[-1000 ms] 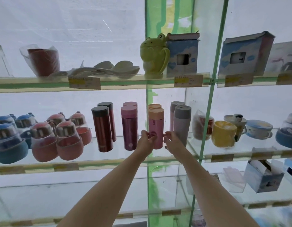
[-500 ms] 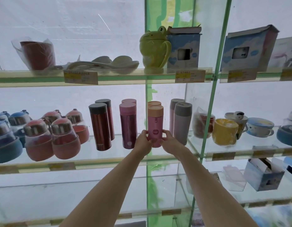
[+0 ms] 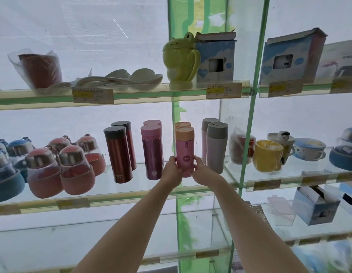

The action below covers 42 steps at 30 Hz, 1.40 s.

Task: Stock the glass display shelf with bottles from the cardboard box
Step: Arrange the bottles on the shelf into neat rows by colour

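A pink bottle with an orange cap point(image 3: 184, 148) stands upright on the middle glass shelf point(image 3: 131, 192). My left hand point(image 3: 171, 170) grips its lower left side and my right hand point(image 3: 200, 170) grips its lower right side. A second orange-capped bottle point(image 3: 182, 124) stands right behind it. Dark red bottles point(image 3: 118, 154), purple-pink bottles point(image 3: 152, 150) and grey-capped bottles point(image 3: 216, 146) stand in pairs alongside. The cardboard box is out of view.
Round pink point(image 3: 76, 170) and blue point(image 3: 5, 174) bottles fill the shelf's left end. A green glass upright point(image 3: 248, 134) divides off mugs point(image 3: 267, 154) and bowls at right. The upper shelf holds a frog mug point(image 3: 180, 60), boxes and a wrapped cup.
Both hands closed in on the pink bottle and now hold its base from both sides. Its round logo now faces me. The camera tilted up a little.
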{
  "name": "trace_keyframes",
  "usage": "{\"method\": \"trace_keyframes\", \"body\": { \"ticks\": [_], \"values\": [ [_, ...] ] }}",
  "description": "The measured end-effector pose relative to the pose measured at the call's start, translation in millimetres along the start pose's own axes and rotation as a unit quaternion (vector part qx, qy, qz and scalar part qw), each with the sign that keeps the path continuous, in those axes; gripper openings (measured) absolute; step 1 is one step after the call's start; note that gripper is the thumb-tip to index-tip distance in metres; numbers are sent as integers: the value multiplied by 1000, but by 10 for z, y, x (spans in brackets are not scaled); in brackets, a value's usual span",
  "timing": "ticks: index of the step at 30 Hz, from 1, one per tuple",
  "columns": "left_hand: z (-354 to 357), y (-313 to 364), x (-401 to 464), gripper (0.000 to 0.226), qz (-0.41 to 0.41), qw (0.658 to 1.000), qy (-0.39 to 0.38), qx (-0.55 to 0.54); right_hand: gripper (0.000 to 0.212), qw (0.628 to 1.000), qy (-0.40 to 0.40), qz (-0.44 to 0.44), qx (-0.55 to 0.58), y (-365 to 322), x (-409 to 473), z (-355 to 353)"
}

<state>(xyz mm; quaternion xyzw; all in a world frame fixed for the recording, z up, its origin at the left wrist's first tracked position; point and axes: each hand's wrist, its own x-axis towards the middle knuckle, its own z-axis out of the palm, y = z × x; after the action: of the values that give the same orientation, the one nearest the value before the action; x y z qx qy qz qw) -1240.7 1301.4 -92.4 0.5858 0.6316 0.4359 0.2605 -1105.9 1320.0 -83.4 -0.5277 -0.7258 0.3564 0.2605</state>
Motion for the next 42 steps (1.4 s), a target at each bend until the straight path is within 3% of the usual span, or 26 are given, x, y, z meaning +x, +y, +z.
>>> {"method": "trace_keyframes", "body": {
  "ticks": [19, 31, 42],
  "values": [
    [-2, -50, 30, 52, -5, 999, -2, -33, 57, 999, -2, 19, 42, 28, 45, -15],
    [-20, -63, 26, 44, -4, 998, -6, -56, 58, 999, 8, 9, 41, 32, 2, -15],
    [-15, -64, 29, 49, -6, 998, -12, -55, 47, 998, 64, 8, -4, 2, -5, 44]
  ]
}}
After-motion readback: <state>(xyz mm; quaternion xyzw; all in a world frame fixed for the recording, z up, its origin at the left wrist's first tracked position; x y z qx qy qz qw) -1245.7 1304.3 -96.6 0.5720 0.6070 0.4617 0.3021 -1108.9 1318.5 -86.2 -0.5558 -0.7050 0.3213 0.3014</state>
